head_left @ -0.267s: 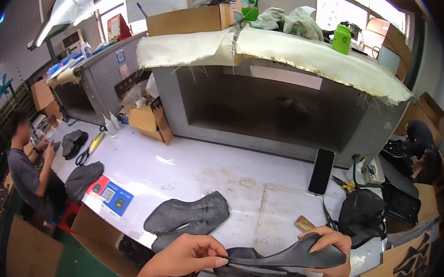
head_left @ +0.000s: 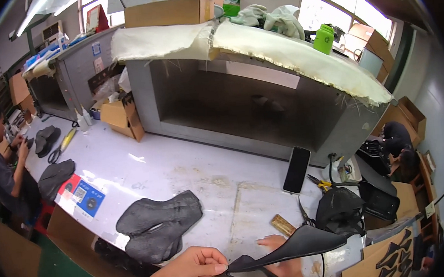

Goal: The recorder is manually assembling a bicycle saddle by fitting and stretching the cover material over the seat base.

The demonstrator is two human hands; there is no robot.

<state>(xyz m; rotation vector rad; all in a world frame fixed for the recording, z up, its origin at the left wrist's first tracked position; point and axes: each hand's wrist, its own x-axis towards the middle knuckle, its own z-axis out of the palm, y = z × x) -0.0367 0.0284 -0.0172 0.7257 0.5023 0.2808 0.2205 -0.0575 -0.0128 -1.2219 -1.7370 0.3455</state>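
Close to me, my left hand [head_left: 201, 264] is closed in a pinch on the narrow end of a smooth black shoe upper piece [head_left: 300, 245]. From there the piece stretches to the right, its wide end lifted, with a second black strip hanging below. My right hand [head_left: 272, 242] lies behind and beneath it, fingers stretched toward a small worn wooden block [head_left: 283, 225]; the piece hides part of this hand. To the left on the white table [head_left: 208, 166] lies a stack of dark grey shoe uppers [head_left: 158, 223].
Beyond stands a grey open-fronted cabinet [head_left: 240, 105] with cream cloth on top. A phone [head_left: 296, 170] leans at its base; scissors [head_left: 305, 213], yellow-handled pliers [head_left: 320, 183] and a black mesh cap [head_left: 340, 210] lie at right. A co-worker [head_left: 7, 157] handles a dark piece at far left.
My right hand has let go of the wide end of the black upper piece and moved left beneath it, fingers extending. My left hand keeps its pinch. The view has shifted right.
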